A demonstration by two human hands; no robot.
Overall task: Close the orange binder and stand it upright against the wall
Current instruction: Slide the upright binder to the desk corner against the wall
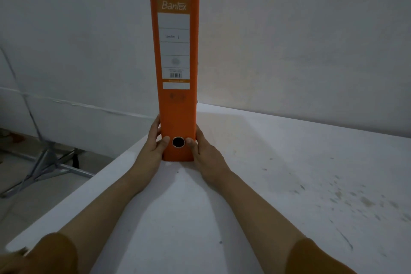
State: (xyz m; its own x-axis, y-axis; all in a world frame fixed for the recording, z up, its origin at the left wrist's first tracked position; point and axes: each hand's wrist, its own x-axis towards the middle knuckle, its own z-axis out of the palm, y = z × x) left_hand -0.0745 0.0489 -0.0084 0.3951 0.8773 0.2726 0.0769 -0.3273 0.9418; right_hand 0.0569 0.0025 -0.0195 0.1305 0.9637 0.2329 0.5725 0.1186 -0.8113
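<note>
The orange binder (175, 104) stands upright and closed on the white table (278, 173), its spine with a white label and a metal finger hole facing me. Its far side is toward the white wall (289, 29); contact with the wall is hidden. My left hand (154, 142) presses the binder's lower left side, thumb on the spine beside the hole. My right hand (205, 151) holds the lower right side, thumb on the spine too.
The table's left edge runs diagonally close to the binder. Beyond it, on the floor at the left, stands a grey metal stand (44, 167) with legs. The tabletop to the right carries dark specks.
</note>
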